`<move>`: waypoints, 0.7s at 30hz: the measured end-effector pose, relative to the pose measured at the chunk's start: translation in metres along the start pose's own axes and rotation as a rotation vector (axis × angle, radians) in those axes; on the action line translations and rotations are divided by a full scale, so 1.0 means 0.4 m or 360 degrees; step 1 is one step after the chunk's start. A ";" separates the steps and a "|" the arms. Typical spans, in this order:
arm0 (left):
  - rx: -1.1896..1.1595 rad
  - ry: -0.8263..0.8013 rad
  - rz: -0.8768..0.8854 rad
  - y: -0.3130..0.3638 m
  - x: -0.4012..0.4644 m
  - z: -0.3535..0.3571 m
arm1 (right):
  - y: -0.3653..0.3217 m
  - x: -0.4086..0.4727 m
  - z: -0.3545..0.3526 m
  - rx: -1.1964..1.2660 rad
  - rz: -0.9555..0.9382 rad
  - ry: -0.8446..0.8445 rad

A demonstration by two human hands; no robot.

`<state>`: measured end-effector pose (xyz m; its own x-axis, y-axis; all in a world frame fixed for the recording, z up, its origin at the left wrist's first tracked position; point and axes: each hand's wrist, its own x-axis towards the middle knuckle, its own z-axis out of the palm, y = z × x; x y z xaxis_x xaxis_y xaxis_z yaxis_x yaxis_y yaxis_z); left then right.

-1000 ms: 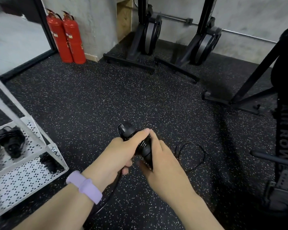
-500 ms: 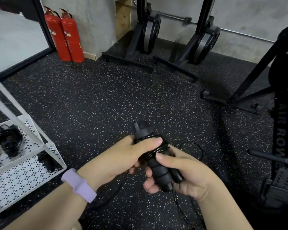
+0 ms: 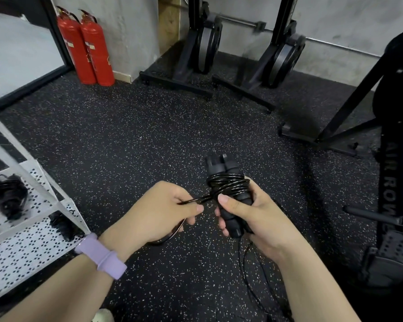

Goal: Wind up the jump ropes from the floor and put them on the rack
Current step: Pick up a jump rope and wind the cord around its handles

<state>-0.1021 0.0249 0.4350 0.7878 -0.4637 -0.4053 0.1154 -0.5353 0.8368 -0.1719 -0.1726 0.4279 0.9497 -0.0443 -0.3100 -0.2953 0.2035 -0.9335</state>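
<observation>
The left hand (image 3: 158, 212), with a lilac band (image 3: 101, 255) on its wrist, is pinching the black cord (image 3: 196, 200) and holding it taut. The right hand (image 3: 249, 217) is gripping the two handles (image 3: 228, 196) side by side, coils lying round their upper part, slack trailing to the floor (image 3: 149, 135). Left, the white rack (image 3: 21, 247) is holding wound ropes (image 3: 7, 196). Farther off, two extinguishers (image 3: 86, 47) are standing by the wall.
</observation>
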 end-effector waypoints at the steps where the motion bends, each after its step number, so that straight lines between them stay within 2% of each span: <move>1: -0.0042 0.0045 -0.0020 0.003 -0.003 0.002 | 0.002 0.001 0.000 -0.0060 -0.0014 -0.0005; 6: -0.0080 0.0307 -0.0066 0.005 -0.026 0.035 | 0.014 0.007 0.011 -0.0376 -0.0124 0.0119; 9: -0.0099 0.0480 0.0069 0.018 -0.054 0.053 | 0.037 0.013 -0.003 -0.1005 -0.0229 0.0413; 10: -0.0072 0.0494 0.0174 0.025 -0.070 0.059 | 0.039 0.014 0.000 -0.1080 -0.0216 0.0441; 11: -0.0024 0.0479 0.0298 0.033 -0.088 0.066 | 0.036 0.017 0.009 -0.1029 -0.0153 0.0424; 13: 0.0086 0.0388 0.0515 0.044 -0.115 0.079 | 0.018 0.023 0.034 -0.0671 0.0052 0.0324; 16: 0.0317 0.0348 0.0717 0.035 -0.114 0.079 | 0.009 0.019 0.061 -0.0263 0.0265 0.0121; 21: 0.0726 0.0223 0.0824 0.012 -0.097 0.045 | 0.025 0.005 0.062 -0.0418 0.0419 -0.0017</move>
<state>-0.1432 0.0275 0.4481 0.7470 -0.6599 0.0801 -0.5365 -0.5273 0.6588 -0.1702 -0.1465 0.4222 0.8384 -0.0132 -0.5450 -0.5449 -0.0514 -0.8369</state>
